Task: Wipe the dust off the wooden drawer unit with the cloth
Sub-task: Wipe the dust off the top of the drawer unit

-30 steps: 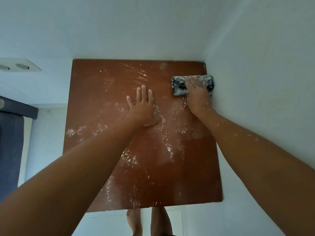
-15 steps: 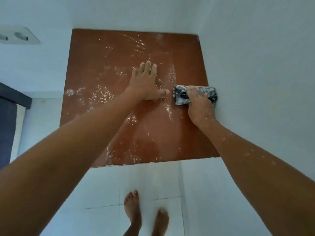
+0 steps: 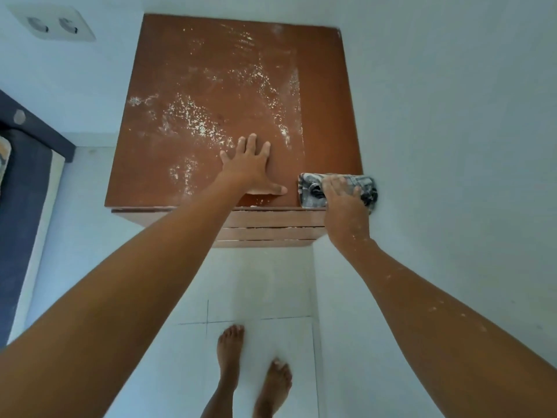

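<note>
The brown wooden drawer unit [image 3: 187, 73] stands in a corner, its top strewn with white dust across the middle and left. A clean strip runs down its right side. My right hand [image 3: 343, 203] presses a folded black-and-white patterned cloth [image 3: 310, 188] at the top's front right corner, against the wall. My left hand [image 3: 250, 167] lies flat on the top near the front edge, fingers spread, just left of the cloth. The drawer fronts [image 3: 271, 227] show below the front edge.
White walls close in behind and on the right [image 3: 452, 116]. A double wall socket [image 3: 54, 25] sits at upper left. A dark bed edge [image 3: 27, 182] is at the left. My bare feet [image 3: 250, 369] stand on white floor tiles in front of the unit.
My right hand has dragged the cloth from the back right corner down to the front edge, leaving a clean strip. My left hand has slid toward the front. The view has tilted down.
</note>
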